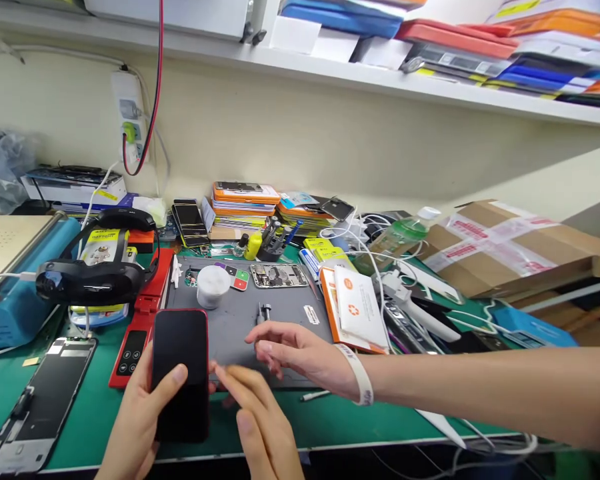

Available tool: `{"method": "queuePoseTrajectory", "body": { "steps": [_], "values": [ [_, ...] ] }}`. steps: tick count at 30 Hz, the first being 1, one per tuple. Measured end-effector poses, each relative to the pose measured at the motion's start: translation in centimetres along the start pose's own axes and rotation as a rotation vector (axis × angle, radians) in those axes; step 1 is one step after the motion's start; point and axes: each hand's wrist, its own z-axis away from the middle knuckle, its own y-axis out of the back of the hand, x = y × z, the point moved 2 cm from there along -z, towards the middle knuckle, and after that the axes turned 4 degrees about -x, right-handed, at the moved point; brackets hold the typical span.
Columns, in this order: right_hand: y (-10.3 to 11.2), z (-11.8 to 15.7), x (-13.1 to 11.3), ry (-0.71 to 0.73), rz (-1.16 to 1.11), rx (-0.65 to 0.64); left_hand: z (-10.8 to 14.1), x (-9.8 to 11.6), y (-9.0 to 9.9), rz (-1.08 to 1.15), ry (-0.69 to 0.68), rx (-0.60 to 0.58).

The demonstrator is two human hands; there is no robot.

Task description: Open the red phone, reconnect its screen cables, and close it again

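Note:
My left hand [143, 407] grips a smartphone [183, 347] with a dark screen and red edge, its thumb lying across the glass. My right hand [263, 413] is just right of the phone, fingers stretched out and holding nothing; its fingertips come close to the phone's edge, and I cannot tell whether they touch. Another person's hand [300, 353], with a white wristband, reaches in from the right over the grey mat [240, 317]. Beyond the phone stand a white round tub [213, 287] and an opened phone body [279, 275].
A red device [137, 333] and a detached phone screen [45, 400] lie to the left, near a black headset [95, 280]. At right are orange-and-white boxes [355, 310], a green bottle [397, 237], cables and a cardboard box [510, 247]. A shelf [300, 77] overhangs the bench.

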Motion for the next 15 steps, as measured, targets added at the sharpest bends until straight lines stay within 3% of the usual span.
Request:
{"method": "queuePoseTrajectory", "body": {
  "steps": [3, 7, 11, 15],
  "values": [
    [-0.1, -0.1, -0.9, -0.004, 0.02, 0.001, 0.3, 0.8, -0.7, 0.098, 0.017, -0.002],
    [-0.7, -0.4, -2.2, -0.006, 0.031, 0.035, -0.2, 0.0, -0.5, 0.307, 0.107, -0.054],
    [-1.6, -1.5, -3.1, -0.009, 0.027, 0.021, -1.1, -1.4, 1.0, 0.37, 0.212, -0.181],
    [-2.2, -2.7, -3.3, 0.0, 0.032, -0.002, -1.3, -1.5, 1.4, 0.459, 0.173, -0.304]
  ]
}}
